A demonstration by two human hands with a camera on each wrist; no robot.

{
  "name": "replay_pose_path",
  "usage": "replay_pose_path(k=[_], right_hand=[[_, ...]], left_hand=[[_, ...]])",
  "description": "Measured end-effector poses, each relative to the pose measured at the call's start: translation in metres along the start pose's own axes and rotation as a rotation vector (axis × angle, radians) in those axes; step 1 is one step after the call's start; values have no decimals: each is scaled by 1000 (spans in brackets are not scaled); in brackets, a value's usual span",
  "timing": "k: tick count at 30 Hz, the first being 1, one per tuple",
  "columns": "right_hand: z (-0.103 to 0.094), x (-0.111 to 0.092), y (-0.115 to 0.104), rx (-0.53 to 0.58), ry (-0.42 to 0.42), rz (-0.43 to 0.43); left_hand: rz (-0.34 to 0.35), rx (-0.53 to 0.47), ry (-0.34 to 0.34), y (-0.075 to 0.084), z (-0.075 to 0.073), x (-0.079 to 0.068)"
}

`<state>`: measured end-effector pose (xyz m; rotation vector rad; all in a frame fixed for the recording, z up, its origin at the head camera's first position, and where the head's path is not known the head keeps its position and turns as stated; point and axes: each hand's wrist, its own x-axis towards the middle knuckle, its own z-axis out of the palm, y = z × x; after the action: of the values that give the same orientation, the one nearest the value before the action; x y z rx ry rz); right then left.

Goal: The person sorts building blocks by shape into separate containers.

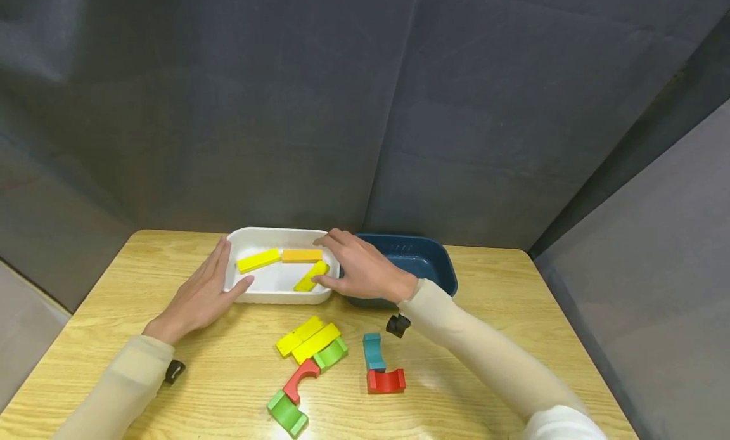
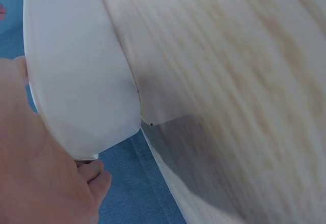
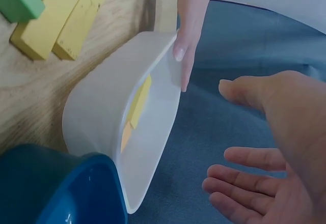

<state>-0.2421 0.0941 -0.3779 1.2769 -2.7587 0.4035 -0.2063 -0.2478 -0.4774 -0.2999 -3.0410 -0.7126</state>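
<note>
My left hand (image 1: 201, 295) rests against the left end of a white plastic bin (image 1: 279, 297), fingers straight along its side and thumb over the front rim. Above the bin's right end is my right hand (image 1: 367, 269), fingers spread and relaxed with nothing held, as the right wrist view also shows. Inside the bin lie a yellow block (image 1: 258, 261), an orange block (image 1: 302, 256) and another yellow block (image 1: 308, 280), the last partly under the right thumb in the head view. The left wrist view shows the bin's white outer wall (image 2: 86, 71) beside the left palm.
A dark blue bin (image 1: 436, 262) stands right of the white one, partly behind the right hand. In front lie two yellow blocks (image 1: 299, 336), green curved blocks (image 1: 287, 414), a red arch (image 1: 300, 378), a blue curved block (image 1: 373, 351) and a red curved block (image 1: 386, 381).
</note>
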Motion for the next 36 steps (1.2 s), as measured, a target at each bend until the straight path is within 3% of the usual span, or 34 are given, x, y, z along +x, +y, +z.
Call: replay_pose_path(k=[9,18,28,36], right_hand=[[-5,-18,-10,26,0,-23],[-5,-31,-17,7,8,-113],[-4,-42,-33,53,-76,-132],[9,-50,-37,24,-151,-158]], left_hand=[[2,-2,3,1,-1,-1],[5,1,7,3,-1,-1],[7,-4,6,8,-4,-2],[13,-1,9,10,-3,-3]])
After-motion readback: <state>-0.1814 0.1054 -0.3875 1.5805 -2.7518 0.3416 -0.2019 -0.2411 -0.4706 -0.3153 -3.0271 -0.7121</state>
